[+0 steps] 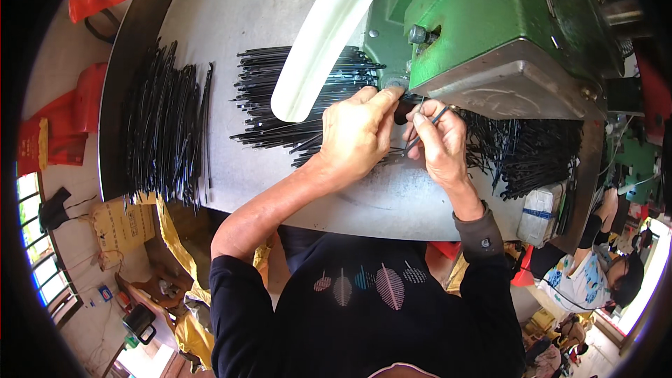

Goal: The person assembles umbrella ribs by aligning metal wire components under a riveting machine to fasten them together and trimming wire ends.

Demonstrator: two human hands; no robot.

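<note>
At the base of the green machine [483, 21], my left hand [358, 129] has its fingers bent and pressed together by the working spot. What they hold, if anything, is hidden. Close beside it, my right hand [439, 141] pinches a thin black rod [438, 115], which slants up between thumb and fingers. A pile of similar thin black rods [262, 84] lies just left of my left hand, partly under a long white curved piece [322, 45]. Another heap of black rods [535, 157] lies right of my right hand, below the machine's head.
A third bundle of black rods [164, 129] lies along the left rim of the metal table [217, 10]. A small wrapped block [540, 213] sits at the table's right front. Red bags [87, 98] hang at the left. Another person [584, 276] sits off to the right.
</note>
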